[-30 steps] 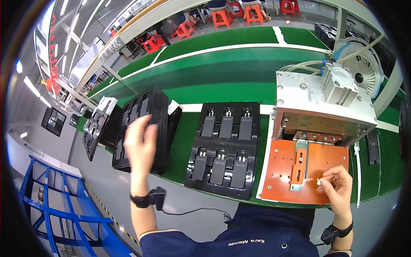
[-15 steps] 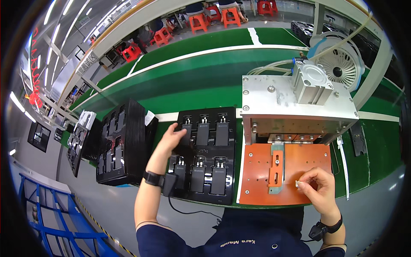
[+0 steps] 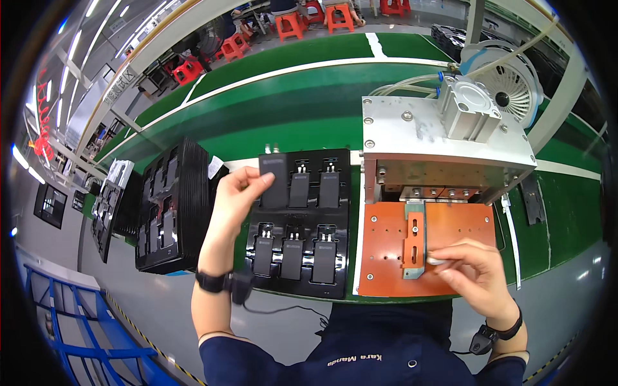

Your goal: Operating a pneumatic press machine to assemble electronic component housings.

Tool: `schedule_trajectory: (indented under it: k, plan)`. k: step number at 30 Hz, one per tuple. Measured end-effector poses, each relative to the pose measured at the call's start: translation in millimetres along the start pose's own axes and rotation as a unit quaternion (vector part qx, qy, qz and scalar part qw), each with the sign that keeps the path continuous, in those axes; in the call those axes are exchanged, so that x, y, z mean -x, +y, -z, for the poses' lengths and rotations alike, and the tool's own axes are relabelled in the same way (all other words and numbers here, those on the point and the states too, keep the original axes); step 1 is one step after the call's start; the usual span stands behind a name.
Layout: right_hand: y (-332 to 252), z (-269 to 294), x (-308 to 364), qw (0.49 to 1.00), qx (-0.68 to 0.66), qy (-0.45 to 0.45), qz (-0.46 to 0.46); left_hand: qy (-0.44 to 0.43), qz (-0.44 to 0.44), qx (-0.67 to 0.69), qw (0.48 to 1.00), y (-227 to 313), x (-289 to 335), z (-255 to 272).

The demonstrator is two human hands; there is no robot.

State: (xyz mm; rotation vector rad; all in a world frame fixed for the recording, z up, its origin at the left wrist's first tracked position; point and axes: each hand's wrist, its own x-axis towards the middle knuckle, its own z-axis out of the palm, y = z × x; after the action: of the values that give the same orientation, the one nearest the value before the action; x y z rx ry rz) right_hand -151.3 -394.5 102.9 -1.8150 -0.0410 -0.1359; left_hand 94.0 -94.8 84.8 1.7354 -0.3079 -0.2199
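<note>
My left hand (image 3: 241, 193) pinches a flat black battery-like pack (image 3: 275, 183) by its left edge. Two small metal tabs stick up from the pack's top, and it is raised over the upper left of a black tray (image 3: 308, 217). Several similar packs (image 3: 325, 262) lie in the tray's pockets. Over an orange base plate (image 3: 460, 222), my right hand (image 3: 473, 270) is closed on a small white piece (image 3: 436, 261), mostly hidden by the fingers. Just left of those fingertips is a slotted orange bar (image 3: 414, 248) on a grey metal strip.
A silver press (image 3: 444, 138) with a cylinder on top stands behind the orange plate. Beyond it is a white fan (image 3: 505, 96). Stacked black trays (image 3: 170, 206) stand at the left, and a blue rack (image 3: 71, 315) is on the floor. Red stools (image 3: 290, 26) are far back.
My left hand has lifted the pack out of the tray's upper left pocket. My right hand has moved left with the white piece, up to the slotted bar. The view has shifted slightly.
</note>
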Motion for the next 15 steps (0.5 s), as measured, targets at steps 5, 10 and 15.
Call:
schedule_trajectory:
  k: [5, 10, 15]
  plan:
    - [-9, -29, -22, 0.987, -0.032, -0.147, 0.051, -0.231, -0.022, -0.028, 0.972, 52, 75, -66]
    - [1, -42, -10, 0.986, -0.123, -0.069, -0.088, -0.316, -0.134, -0.027, 0.939, 37, 91, -89]
    - [12, 20, 5, 0.96, -0.127, 0.012, -0.249, -0.164, -0.021, -0.128, 0.978, -31, 16, -62]
